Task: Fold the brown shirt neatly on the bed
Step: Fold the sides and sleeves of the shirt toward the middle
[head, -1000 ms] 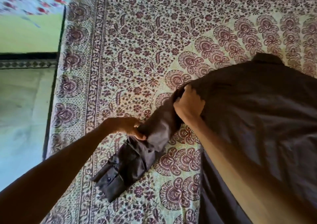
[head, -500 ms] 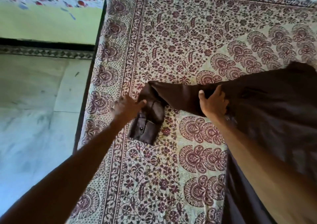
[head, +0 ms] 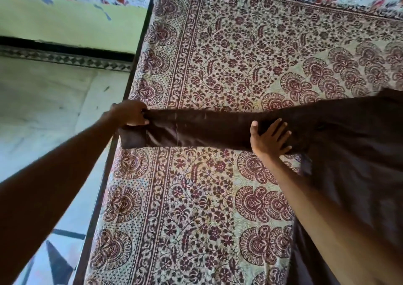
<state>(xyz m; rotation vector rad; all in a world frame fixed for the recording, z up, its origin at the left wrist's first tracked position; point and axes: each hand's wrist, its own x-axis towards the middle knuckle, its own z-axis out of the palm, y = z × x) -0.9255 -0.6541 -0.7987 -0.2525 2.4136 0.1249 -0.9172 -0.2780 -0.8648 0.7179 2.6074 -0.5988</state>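
Our left hand (head: 130, 113) grips the sleeve (head: 207, 129) end at the bed (head: 218, 197) edge; our right hand (head: 269, 139), fingers spread flat, presses the shirt (head: 353, 136) near its shoulder.

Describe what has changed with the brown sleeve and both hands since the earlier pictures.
The left hand, gripping the cuff end, has pulled the long brown fabric sleeve leftward to the edge of the maroon floral printed bedspread, so it now lies stretched straight. The right hand has released its grip near the shoulder and presses flat on the sleeve. The brown shirt's body stays on the bedspread.
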